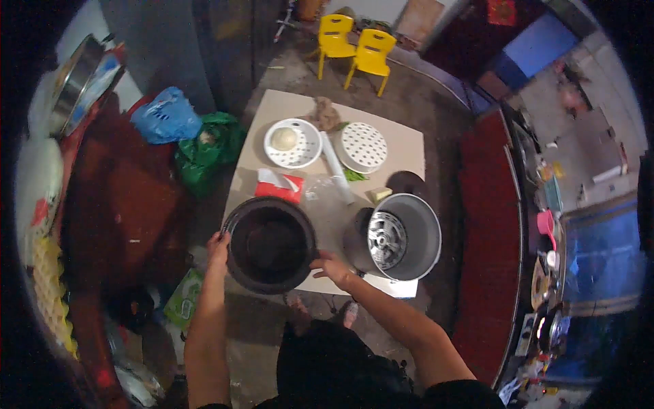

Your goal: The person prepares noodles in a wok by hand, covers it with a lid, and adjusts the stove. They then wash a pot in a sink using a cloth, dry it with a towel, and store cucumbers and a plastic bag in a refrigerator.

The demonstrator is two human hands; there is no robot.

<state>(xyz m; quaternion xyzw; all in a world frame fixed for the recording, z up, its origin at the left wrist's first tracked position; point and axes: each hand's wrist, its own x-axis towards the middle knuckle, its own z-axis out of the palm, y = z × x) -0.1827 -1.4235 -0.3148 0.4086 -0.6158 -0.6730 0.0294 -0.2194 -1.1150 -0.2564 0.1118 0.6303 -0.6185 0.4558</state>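
A wide black pot with a dark, bare-looking interior is held at the near left corner of the pale table, partly past its edge. My left hand grips its left side. On the opposite side, my right hand has its thumb and fingers at the pot's right handle, some fingers spread. To the right stands a tall grey metal pot with a perforated metal disc inside. Just beyond the black pot lies a red tissue packet with white tissue sticking out.
Farther back are a white perforated basket holding a round pale item, an upturned perforated basket and a whitish roll. A pale block lies near a dark round lid. Green and blue plastic bags sit left.
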